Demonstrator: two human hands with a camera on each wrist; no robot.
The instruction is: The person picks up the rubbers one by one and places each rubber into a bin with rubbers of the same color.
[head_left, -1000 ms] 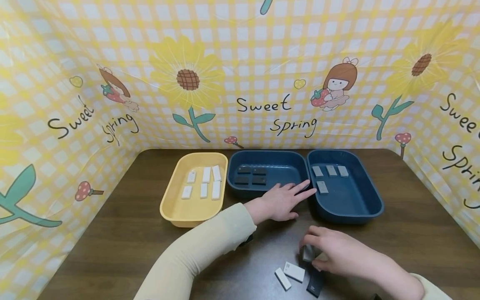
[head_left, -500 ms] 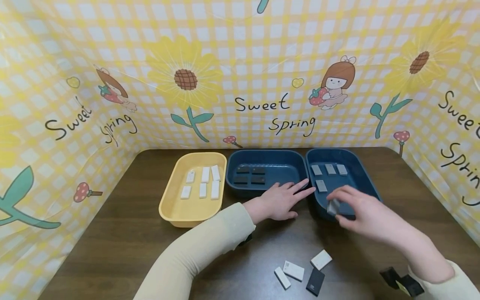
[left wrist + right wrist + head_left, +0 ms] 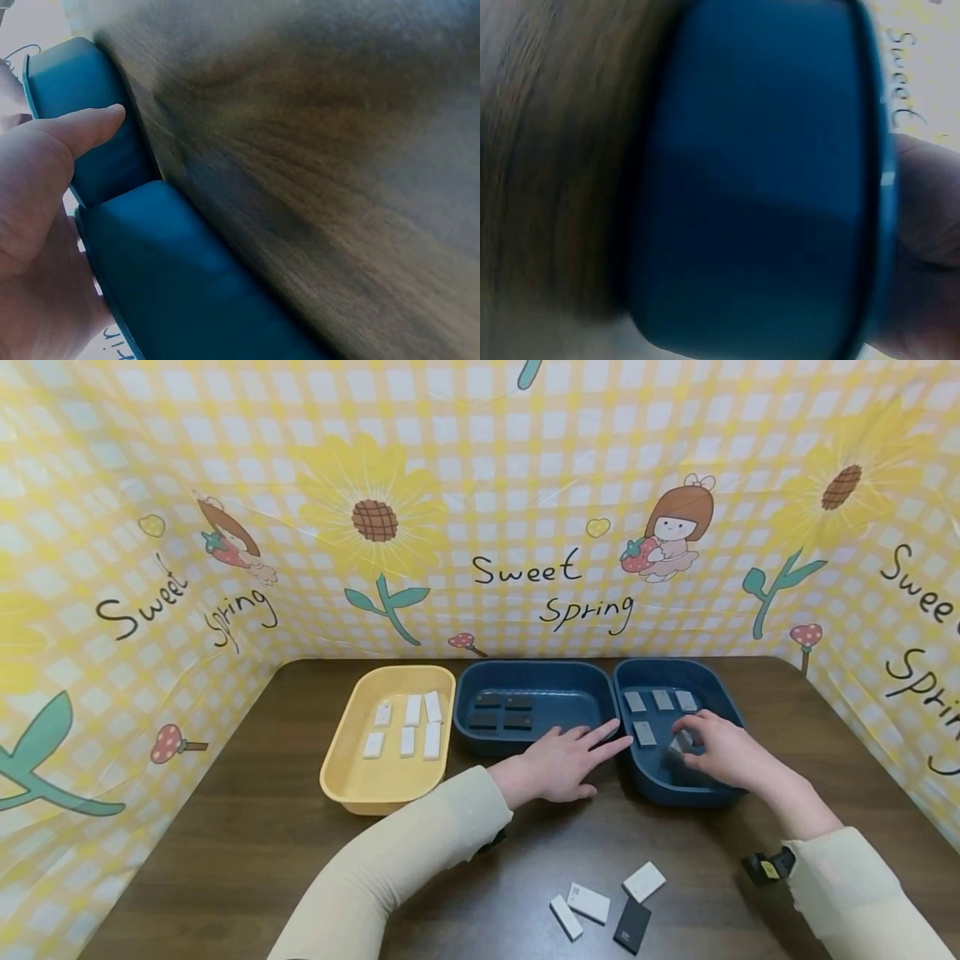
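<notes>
My right hand [image 3: 723, 748] reaches inside the right blue tray [image 3: 693, 793]. Between its thumb and fingers it pinches a small grey rectangular block [image 3: 680, 743], tilted and partly covered by the fingers. Several light grey blocks lie flat to its left and behind, one being the nearest block [image 3: 643, 733]. My left hand [image 3: 562, 763] has its fingers spread straight, with the tips at the rims where the middle blue tray [image 3: 540, 670] meets the right one. In the right wrist view the tray wall [image 3: 757, 187] hides the fingertips of my right hand [image 3: 930, 232].
Black blocks [image 3: 517, 720] lie in the middle tray. A yellow tray [image 3: 382, 789] at the left holds several white blocks [image 3: 411, 710]. On the dark wooden table [image 3: 225, 843], in front, lie white blocks [image 3: 588, 903] and a black block [image 3: 632, 925]. A patterned cloth stands behind.
My right hand has lifted the grey block from the loose group at the front and carried it up and right into the right blue tray. My left hand stays put.
</notes>
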